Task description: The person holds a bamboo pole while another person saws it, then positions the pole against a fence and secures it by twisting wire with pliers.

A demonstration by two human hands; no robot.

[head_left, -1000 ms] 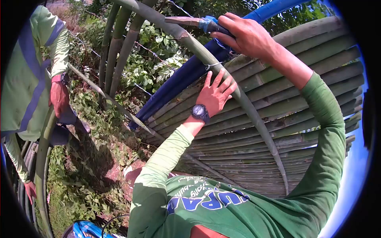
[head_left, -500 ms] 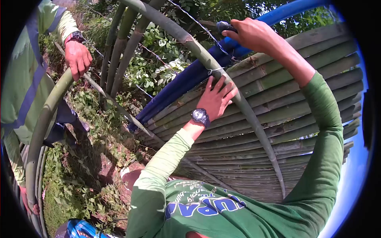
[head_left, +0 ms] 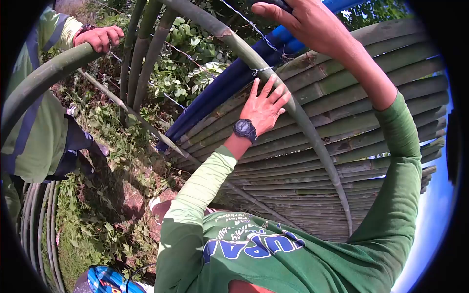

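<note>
My left hand (head_left: 266, 107), with a black watch on its wrist, lies with fingers spread against a curved green bamboo pole (head_left: 312, 134), just below a thin wire tie (head_left: 261, 71) round it. Behind the pole are rows of split bamboo slats (head_left: 366, 122) and dark blue pipes (head_left: 210, 105). At the top edge, my right hand (head_left: 312, 24) is raised with its thumb out, closed round a dark object (head_left: 273, 4) that is mostly cut off by the frame and cannot be made out.
On the left, a co-worker's hand (head_left: 100, 39) rests on the end of a thick bamboo pole (head_left: 49, 73). Upright bamboo stems (head_left: 146, 63) and barbed wire (head_left: 190, 58) stand before the bushes. A thin pole (head_left: 117, 100) slants across the ground. A blue patterned item (head_left: 105, 281) is at bottom left.
My right hand has moved up and its dark object is now mostly out of frame. The co-worker's pole has swung up and left. My left hand stays on the curved pole.
</note>
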